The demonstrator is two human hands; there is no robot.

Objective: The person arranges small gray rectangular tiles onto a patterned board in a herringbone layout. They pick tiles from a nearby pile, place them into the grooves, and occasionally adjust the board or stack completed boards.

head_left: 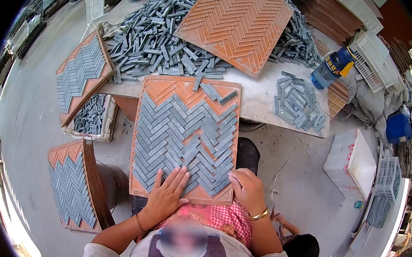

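An orange herringbone-grooved tray (190,85) leans across my lap against the table's front edge, mostly filled with grey stone strips (166,129) laid in zigzag rows. Bare orange grooves show at its top, and small gaps lie among the strips right of its middle. My left hand (167,197) lies flat over the lower strips, fingers stretched. At the tray's lower right edge, my right hand (249,188) has its fingers curled in, their tips touching the rim; anything pinched there is hidden. A gold bangle (259,214) circles my right wrist.
Loose strips heap on the table (253,101), under an unfilled orange tray (236,25). A smaller strip pile (298,101) and a blue jug (332,69) sit right. Filled trays (72,185) stack left, near a crate of strips (104,133). Another person (301,251) is close behind my right arm.
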